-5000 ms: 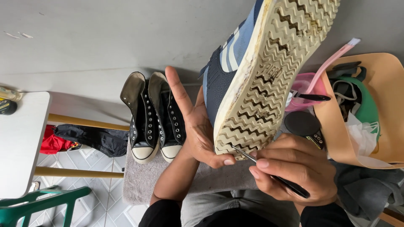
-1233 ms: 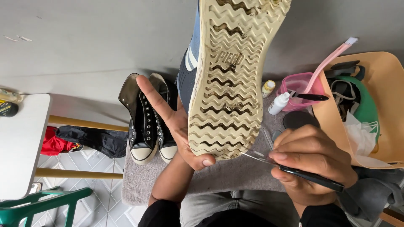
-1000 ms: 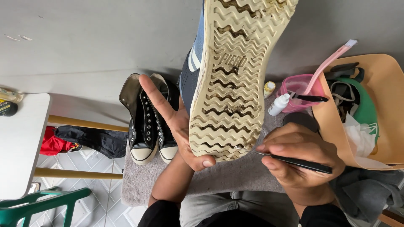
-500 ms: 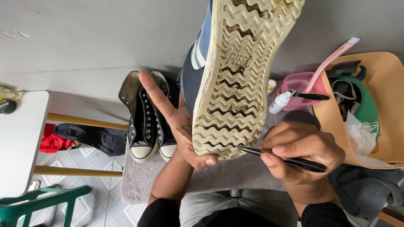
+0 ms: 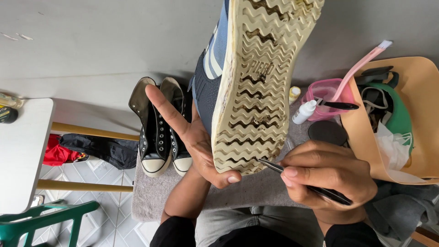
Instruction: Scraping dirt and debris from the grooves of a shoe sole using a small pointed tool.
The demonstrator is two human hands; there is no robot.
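Right hand (image 5: 327,176): fingers closed around a thin black pointed tool (image 5: 304,184), tip set against the heel end of the sole, at its lower edge. Left hand (image 5: 194,137): palm and thumb clamped on the heel of a blue sneaker (image 5: 256,82), index finger stretched out straight, up and to the left. The sneaker is held upright, cream zigzag sole turned to the camera; dark dirt is seen lodged in several grooves. Grey trousers are seen at the bottom edge.

Beneath the hands, a grey towel (image 5: 151,196) is spread. On it, left of the sneaker, a pair of black high-top shoes (image 5: 160,128) with white toe caps is stood, toes nearest.

Right of the sole: a small white bottle (image 5: 304,112) lies just beside a pink tub (image 5: 327,93); a pink-handled brush (image 5: 359,68) rests in the tub. Far right, a tan bag (image 5: 416,114) is seen, open. Far left, a white table (image 5: 20,151) is noted, above a green chair (image 5: 41,224).
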